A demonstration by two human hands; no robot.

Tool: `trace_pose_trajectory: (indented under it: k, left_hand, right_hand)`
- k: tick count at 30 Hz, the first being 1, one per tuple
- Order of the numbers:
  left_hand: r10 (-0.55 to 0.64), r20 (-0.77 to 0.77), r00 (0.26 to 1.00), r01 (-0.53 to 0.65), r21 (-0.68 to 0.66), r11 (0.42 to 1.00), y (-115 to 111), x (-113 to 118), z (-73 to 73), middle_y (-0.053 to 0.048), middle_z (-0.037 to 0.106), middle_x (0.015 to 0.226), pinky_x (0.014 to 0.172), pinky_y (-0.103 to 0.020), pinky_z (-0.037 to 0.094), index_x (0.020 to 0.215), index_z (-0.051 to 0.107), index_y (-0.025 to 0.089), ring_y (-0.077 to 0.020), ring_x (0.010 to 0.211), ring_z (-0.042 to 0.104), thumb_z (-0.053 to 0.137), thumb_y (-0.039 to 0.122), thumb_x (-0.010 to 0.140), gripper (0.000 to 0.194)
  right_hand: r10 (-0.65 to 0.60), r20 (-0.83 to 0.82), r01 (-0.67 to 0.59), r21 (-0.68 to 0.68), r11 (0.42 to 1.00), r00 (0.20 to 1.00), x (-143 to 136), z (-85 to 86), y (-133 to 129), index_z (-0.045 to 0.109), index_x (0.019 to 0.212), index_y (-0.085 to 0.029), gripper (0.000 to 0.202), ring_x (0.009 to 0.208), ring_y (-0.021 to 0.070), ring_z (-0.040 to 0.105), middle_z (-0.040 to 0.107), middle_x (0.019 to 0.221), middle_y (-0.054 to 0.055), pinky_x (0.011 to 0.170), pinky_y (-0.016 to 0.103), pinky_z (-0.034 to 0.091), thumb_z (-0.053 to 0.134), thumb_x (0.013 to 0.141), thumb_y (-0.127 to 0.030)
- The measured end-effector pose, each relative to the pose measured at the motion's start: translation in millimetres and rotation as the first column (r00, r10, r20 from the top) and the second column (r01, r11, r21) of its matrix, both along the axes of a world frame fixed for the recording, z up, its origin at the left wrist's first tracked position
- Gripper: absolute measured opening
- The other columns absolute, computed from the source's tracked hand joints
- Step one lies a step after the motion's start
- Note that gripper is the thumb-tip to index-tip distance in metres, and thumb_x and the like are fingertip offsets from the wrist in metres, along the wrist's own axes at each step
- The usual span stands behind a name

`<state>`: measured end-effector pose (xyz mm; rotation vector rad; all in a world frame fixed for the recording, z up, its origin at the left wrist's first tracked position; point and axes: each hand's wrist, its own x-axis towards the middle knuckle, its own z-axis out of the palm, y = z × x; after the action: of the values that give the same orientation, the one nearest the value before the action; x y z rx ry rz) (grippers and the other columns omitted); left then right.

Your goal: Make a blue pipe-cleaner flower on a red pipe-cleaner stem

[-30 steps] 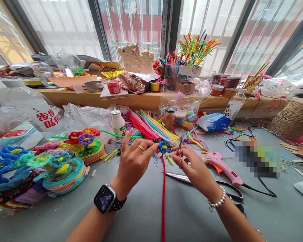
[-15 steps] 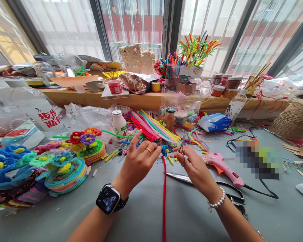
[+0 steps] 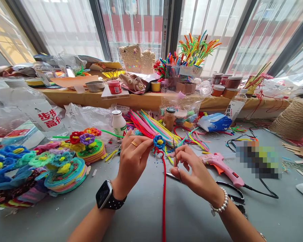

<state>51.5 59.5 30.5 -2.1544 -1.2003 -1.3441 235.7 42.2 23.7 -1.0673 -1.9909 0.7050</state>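
Observation:
My left hand (image 3: 135, 153) pinches a small blue pipe-cleaner flower (image 3: 159, 142) with a yellow centre between thumb and fingers. Just below the flower, the curly end of a long red pipe cleaner (image 3: 164, 191) shows, and its length runs down toward the bottom of the view. Whether the two are joined I cannot tell. Small scissors (image 3: 175, 155), points upward, are in my right hand (image 3: 192, 168), to the right of the flower and apart from it. Larger black-handled scissors (image 3: 232, 193) lie on the table, partly hidden behind my right hand.
A pink glue gun (image 3: 223, 168) lies at the right with its cable. Fuzzy flowers and layered discs (image 3: 65, 174) are heaped at the left. Behind my hands are loose pipe cleaners (image 3: 151, 126), a white bottle (image 3: 119, 123), a brown jar (image 3: 169, 119) and a blue packet (image 3: 214, 122).
My left hand has turned, bringing the blue flower's face into view. My right hand has shifted slightly down and left, holding the small scissors more upright.

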Motion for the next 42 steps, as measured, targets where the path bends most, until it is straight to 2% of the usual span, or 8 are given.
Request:
trace_pose_trajectory:
  k: [7,20,34,42]
  left_hand:
    - [-0.008,0.004,1.000,0.007,0.024,1.000,-4,0,2.0,0.001,0.061,0.073,0.092,-0.045,0.032,0.083,0.056,0.022,-0.0129,0.071,0.053,0.050,0.011,0.074,0.015]
    - [-0.003,-0.061,0.998,0.007,0.061,0.998,-8,3,5.7,0.002,0.063,0.073,0.095,-0.050,0.027,0.080,0.057,0.024,-0.0133,0.072,0.053,0.053,0.011,0.072,0.015]
    - [0.007,-0.089,0.996,-0.001,0.072,0.997,-7,2,6.0,0.002,0.064,0.074,0.096,-0.052,0.024,0.079,0.058,0.024,-0.0130,0.072,0.054,0.054,0.011,0.072,0.016]
    - [0.015,-0.096,0.995,-0.007,0.080,0.997,-9,3,7.9,0.002,0.064,0.074,0.096,-0.050,0.025,0.079,0.057,0.025,-0.0133,0.072,0.054,0.053,0.012,0.072,0.015]
  right_hand:
    - [0.096,0.073,-0.094,-0.034,0.995,0.993,-4,1.2,-2,0.042,0.068,-0.018,0.024,0.074,0.0146,0.044,0.047,0.077,0.001,0.063,0.026,0.037,0.052,0.073,-0.039]
    - [0.219,0.090,-0.207,-0.124,0.970,0.972,10,9.9,1,0.045,0.064,-0.018,0.031,0.067,0.0135,0.043,0.052,0.070,0.000,0.059,0.025,0.034,0.047,0.075,-0.047]
    - [0.209,0.172,-0.189,-0.123,0.974,0.963,16,12.2,2,0.048,0.060,-0.017,0.027,0.064,0.0119,0.044,0.053,0.066,-0.001,0.057,0.022,0.034,0.054,0.072,-0.041]
    - [0.212,0.149,-0.196,-0.117,0.974,0.966,15,12.1,3,0.047,0.057,-0.018,0.028,0.064,0.0124,0.045,0.053,0.065,-0.001,0.059,0.024,0.036,0.054,0.072,-0.039]
